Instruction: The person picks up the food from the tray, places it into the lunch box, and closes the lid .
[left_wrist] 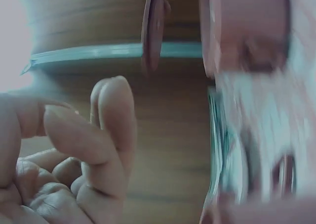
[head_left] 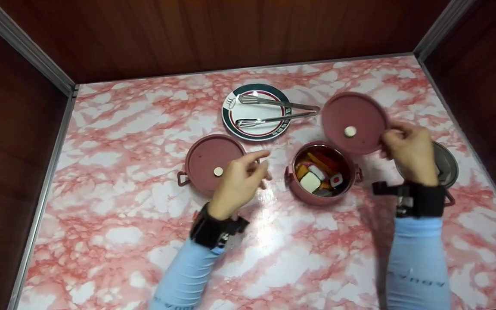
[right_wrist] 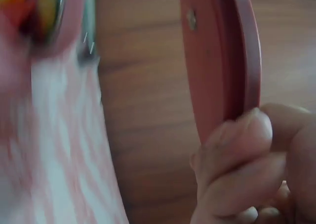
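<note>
I have the loose lid [head_left: 353, 116] pinched by its edge between the thumb and bent fingers of the right hand [head_left: 411, 148]; the left wrist view shows it raised above the pot's rim. Its knob faces up, and most of its disc reaches out leftward past those fingertips. With the grip at one side only, I judge the far edge could dip or twist loose if the pinch slackens.

Just below and left of the right fingers sits the uncovered pot [head_left: 317, 199], with food pieces [head_left: 310, 183] inside; a drooping lid might knock its rim.

Farther left of the same fingers, beyond the lid, metal tongs [head_left: 299, 106] lie across a plate [head_left: 230, 122]. Their joined end pokes out towards the lid, so a low sweep that way could snag it and drag them off.

Under the right wrist, behind the fingers, I see a grey pan [head_left: 448, 156], partly hidden; a dropping forearm could bump it.

The left hand [head_left: 241, 181] holds nothing, fingers loosely bent. Beside and partly beneath it is a covered pot [head_left: 207, 157], whose knob a careless wrist could nudge.
</note>
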`<state>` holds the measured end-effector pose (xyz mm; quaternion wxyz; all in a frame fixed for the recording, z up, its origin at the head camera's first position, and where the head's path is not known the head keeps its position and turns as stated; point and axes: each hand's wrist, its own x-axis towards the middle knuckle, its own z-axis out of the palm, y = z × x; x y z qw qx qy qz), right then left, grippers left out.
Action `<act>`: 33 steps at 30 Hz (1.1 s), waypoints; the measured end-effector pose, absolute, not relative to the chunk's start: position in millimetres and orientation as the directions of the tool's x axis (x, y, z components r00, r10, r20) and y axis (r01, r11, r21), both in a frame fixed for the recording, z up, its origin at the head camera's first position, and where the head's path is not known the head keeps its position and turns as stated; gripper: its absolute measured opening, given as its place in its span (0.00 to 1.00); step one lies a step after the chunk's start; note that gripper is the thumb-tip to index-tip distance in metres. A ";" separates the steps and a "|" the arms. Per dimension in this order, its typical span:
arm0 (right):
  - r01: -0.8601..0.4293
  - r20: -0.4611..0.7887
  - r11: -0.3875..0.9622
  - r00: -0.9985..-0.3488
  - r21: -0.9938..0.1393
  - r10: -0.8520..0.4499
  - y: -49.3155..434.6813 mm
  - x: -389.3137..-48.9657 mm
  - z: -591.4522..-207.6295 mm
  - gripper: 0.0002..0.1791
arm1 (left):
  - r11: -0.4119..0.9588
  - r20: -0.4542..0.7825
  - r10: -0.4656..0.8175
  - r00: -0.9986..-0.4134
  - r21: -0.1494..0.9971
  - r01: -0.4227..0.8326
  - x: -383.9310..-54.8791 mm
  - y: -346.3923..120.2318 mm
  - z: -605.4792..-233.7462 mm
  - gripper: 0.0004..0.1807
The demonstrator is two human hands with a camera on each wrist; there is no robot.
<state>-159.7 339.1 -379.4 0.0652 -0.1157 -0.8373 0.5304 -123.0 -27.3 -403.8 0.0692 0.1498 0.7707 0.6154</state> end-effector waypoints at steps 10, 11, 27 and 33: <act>-0.125 0.091 0.533 -0.992 -0.837 -0.090 307.6 -138.4 -385.8 0.18 | -0.005 0.104 0.304 -0.947 0.994 0.107 -129.0 3.0 -408.8 0.23; -0.140 0.094 0.544 -0.989 -0.827 -0.113 305.1 -138.1 -386.2 0.18 | -0.020 0.105 0.304 -0.947 0.994 0.104 -129.4 3.9 -409.9 0.23; -0.268 0.141 0.352 -0.927 -0.897 -0.347 282.9 -121.0 -364.1 0.33 | -0.194 0.080 0.206 -0.975 0.980 0.039 -134.3 -1.6 -414.0 0.25; -0.248 0.118 0.390 -0.938 -0.887 -0.327 289.2 -122.6 -365.9 0.32 | -0.277 0.050 0.222 -0.974 0.961 -0.014 -133.9 1.1 -414.2 0.24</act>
